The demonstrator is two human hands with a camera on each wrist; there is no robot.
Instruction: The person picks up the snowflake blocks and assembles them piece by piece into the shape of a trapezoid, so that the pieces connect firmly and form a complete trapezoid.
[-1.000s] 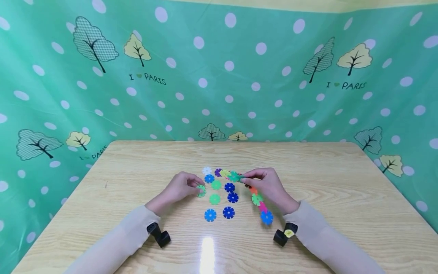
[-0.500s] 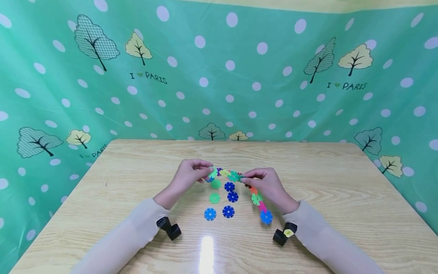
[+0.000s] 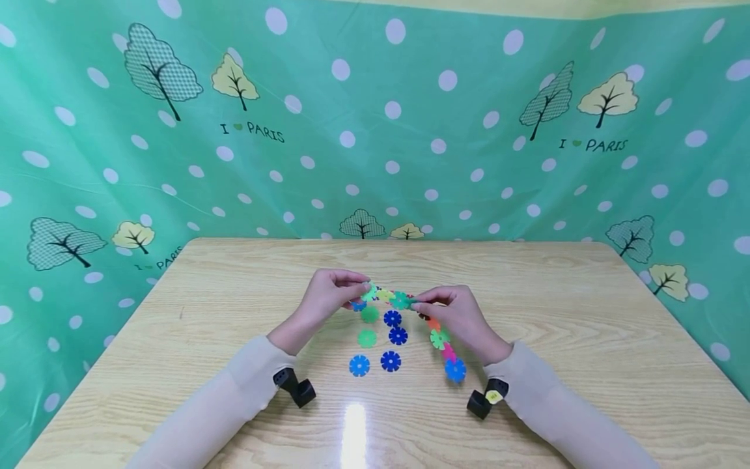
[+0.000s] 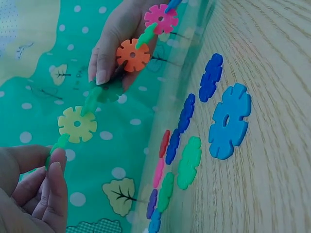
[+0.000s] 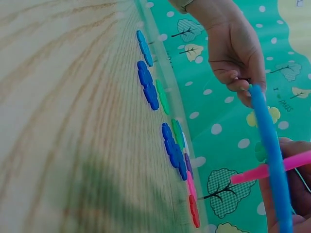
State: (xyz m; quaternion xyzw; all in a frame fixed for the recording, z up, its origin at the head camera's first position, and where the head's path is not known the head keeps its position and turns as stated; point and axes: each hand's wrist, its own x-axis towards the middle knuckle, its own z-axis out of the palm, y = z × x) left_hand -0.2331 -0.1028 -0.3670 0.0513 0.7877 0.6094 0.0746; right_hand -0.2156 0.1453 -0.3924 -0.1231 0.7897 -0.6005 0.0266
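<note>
Light-green plastic: the notched disc (image 4: pixel 59 144) pinched between thumb and fingers of the left hand (image 3: pixel 331 296) now meets the raised disc chain (image 3: pixel 433 324); a second ago it was well apart, to the chain's left. We judge that another link is being fitted. The right hand (image 3: pixel 459 312) keeps its fingers closed on the chain, beside a teal-green disc (image 3: pixel 400 300). Loose dark-blue discs (image 3: pixel 390 361) lie on the counter (image 3: pixel 556 293).

From the head view we lose much of the joint behind the left fingers. The left wrist view shows the light-green edge against a yellow disc (image 4: pixel 70 124); we cannot tell whether their slots engage. It also shows a red disc (image 4: pixel 164 143) on the counter, hard to make out from the head. The right wrist view gives us the chain's blue disc (image 5: pixel 270 141) edge-on, crossed by a pink disc (image 5: pixel 250 174).
</note>
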